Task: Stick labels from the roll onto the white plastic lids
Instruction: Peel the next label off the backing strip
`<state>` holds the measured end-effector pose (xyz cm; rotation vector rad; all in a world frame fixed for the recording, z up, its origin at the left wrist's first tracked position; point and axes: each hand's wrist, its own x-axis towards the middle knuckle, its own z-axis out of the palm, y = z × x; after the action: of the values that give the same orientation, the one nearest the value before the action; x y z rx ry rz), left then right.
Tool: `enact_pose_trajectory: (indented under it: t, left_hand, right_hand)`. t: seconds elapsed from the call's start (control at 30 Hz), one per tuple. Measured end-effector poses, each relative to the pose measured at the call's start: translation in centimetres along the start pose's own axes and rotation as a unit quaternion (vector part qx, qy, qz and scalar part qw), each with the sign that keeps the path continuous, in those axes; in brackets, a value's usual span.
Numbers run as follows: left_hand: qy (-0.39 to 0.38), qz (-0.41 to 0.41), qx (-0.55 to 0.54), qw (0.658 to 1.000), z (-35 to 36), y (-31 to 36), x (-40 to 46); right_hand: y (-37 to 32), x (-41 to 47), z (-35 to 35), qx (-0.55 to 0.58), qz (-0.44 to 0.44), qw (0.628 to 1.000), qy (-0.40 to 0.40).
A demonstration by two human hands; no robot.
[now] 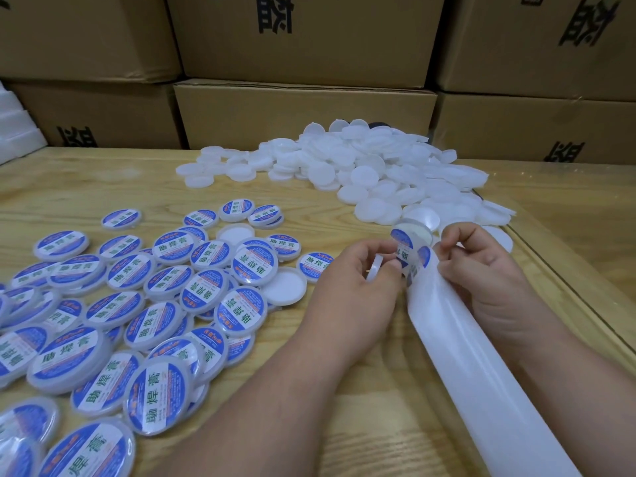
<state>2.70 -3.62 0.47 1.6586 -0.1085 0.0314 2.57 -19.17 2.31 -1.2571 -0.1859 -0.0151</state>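
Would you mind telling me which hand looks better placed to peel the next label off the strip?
Probably the right hand: its fingertips already pinch the backing strip beside the next label. The left hand is occupied, gripping a white lid.

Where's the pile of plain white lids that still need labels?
In the head view the pile of unlabelled white lids lies on the far right of the wooden table, against the cardboard boxes, beyond both hands.

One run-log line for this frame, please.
step: peeling label | left hand: holds white lid | right hand: pinches label backing strip | labelled lids: left | blank lids: far right
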Motion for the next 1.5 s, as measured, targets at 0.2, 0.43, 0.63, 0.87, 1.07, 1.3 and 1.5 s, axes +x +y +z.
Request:
enact_pose_trajectory:
  t: [0.2,0.43,0.63,0.87,1.07,1.3,1.5]
  left_hand:
    - [-0.009,0.016,-0.007,1.0,0.1,0.0,-0.2]
    - [0.003,0.021,0.02,1.0,-0.1,-0.2,-0.1]
    - [0.004,0.035,0.024,0.999,-0.1,0.0,-0.3]
    - [0.003,0.025,0.037,0.999,-0.2,0.1,-0.1]
    - [0.026,0.032,0.016,0.999,0.0,0.2,-0.3]
    - [0.117,-0.017,-0.139,0.983,-0.8,0.3,0.5]
    - [0.087,-0.041,-0.197,0.976,-1.2,0.4,0.6]
  right_hand:
    - [0.6,0.0,0.0,-0.017,0.006,1.0,-0.006]
    - [1.0,-0.2,0.4,-0.088,0.011,0.996,-0.01]
    - [1.3,-0.4,0.7,-0.135,-0.026,0.99,-0.019]
    - [1.3,-0.6,0.7,-0.213,-0.056,0.975,-0.016]
    - [1.5,-0.6,0.6,-0.224,-0.054,0.973,-0.012]
    - [1.3,-0.5,0.5,-0.224,-0.019,0.974,0.034]
    - [1.5,-0.6,0.3,-0.261,-0.042,0.962,0.065]
